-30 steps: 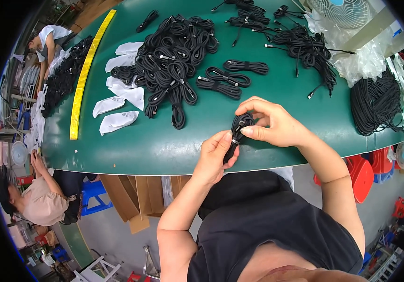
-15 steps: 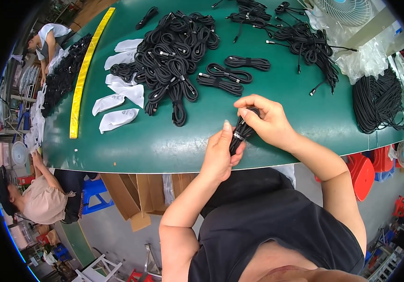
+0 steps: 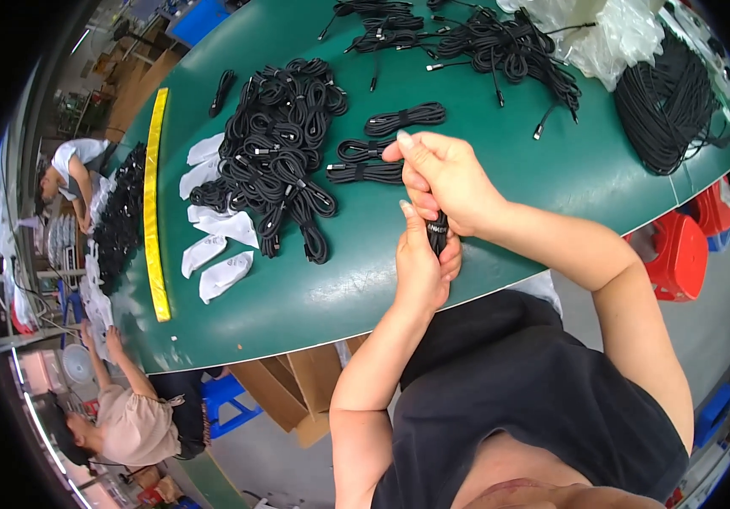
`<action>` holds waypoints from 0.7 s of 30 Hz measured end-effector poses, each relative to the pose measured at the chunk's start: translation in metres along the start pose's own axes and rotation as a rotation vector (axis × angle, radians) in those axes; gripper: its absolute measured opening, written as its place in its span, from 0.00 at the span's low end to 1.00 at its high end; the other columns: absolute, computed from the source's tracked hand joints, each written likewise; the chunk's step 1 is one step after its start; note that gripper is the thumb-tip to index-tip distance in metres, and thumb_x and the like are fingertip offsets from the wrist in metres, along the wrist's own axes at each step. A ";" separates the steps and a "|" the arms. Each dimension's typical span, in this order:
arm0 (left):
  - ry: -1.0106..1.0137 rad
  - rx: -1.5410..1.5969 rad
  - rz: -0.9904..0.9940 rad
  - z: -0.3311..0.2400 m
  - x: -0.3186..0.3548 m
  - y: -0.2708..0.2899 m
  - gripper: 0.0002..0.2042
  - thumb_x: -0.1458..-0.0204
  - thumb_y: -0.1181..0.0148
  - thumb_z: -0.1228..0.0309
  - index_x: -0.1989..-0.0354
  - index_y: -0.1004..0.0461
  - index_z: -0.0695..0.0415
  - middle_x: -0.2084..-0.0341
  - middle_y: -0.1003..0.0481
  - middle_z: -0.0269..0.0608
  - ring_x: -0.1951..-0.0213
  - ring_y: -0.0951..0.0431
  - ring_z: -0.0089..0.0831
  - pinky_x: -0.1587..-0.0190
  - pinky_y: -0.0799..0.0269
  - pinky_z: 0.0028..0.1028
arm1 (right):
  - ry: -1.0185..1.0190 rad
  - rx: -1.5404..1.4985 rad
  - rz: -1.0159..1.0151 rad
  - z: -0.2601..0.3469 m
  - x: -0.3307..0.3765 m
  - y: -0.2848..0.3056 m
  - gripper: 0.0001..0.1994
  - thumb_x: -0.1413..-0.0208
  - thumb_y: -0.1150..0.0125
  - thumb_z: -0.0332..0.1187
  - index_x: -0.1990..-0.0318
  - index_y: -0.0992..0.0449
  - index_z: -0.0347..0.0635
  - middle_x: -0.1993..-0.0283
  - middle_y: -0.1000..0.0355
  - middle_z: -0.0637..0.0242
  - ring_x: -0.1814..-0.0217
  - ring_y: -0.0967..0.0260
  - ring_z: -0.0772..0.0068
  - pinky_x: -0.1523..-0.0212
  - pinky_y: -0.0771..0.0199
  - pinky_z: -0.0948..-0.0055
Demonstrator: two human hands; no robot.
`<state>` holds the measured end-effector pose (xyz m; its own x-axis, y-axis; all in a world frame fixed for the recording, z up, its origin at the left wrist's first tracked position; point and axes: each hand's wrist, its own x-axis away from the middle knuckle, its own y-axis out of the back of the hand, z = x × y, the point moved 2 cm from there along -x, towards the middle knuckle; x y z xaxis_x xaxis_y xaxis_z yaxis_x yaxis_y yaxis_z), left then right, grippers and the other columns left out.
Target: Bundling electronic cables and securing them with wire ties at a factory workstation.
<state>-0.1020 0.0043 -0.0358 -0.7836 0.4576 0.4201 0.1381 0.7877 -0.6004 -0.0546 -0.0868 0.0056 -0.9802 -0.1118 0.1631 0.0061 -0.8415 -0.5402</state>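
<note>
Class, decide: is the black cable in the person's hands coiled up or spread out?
Coiled: the black cable shows only as a short bundle clasped between the left hand and right hand.

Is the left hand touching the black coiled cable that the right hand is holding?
Touching. The head view shows the left hand wrapped around the lower part of the black cable bundle, while the right hand grips its top, above the green table.

Left hand (image 3: 422,270) and right hand (image 3: 447,185) meet, fingers (image 3: 405,222) curled closed; both forearms bent inward.
</note>
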 end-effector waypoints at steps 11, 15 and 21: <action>-0.401 -0.220 0.109 -0.020 -0.019 -0.002 0.33 0.44 0.68 0.44 0.38 0.51 0.58 0.45 0.41 0.39 0.40 0.44 0.29 0.40 0.48 0.29 | 0.835 0.546 0.092 0.021 0.012 -0.008 0.10 0.40 0.54 0.32 0.62 0.29 0.35 0.81 0.37 0.73 0.82 0.42 0.89 0.81 0.40 0.86; -0.136 0.194 0.400 -0.024 -0.025 0.002 0.31 0.44 0.72 0.42 0.62 0.33 0.60 0.69 0.28 0.46 0.70 0.25 0.36 0.71 0.29 0.29 | 0.346 0.243 -0.019 0.043 0.012 -0.001 0.13 0.39 0.57 0.37 0.61 0.30 0.35 0.82 0.38 0.73 0.84 0.44 0.88 0.83 0.40 0.85; -0.174 0.082 0.016 -0.018 -0.031 -0.007 0.19 0.43 0.65 0.48 0.65 0.37 0.51 0.85 0.35 0.39 0.93 0.41 0.27 0.92 0.48 0.20 | 0.370 -0.134 -0.065 0.023 -0.004 0.011 0.15 0.39 0.56 0.39 0.65 0.31 0.34 0.79 0.40 0.73 0.83 0.45 0.87 0.82 0.39 0.84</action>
<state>-0.0683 -0.0080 -0.0323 -0.8757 0.3863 0.2899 0.1077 0.7414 -0.6624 -0.0462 -0.1076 0.0182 -0.9830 0.1577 -0.0945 -0.0600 -0.7611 -0.6458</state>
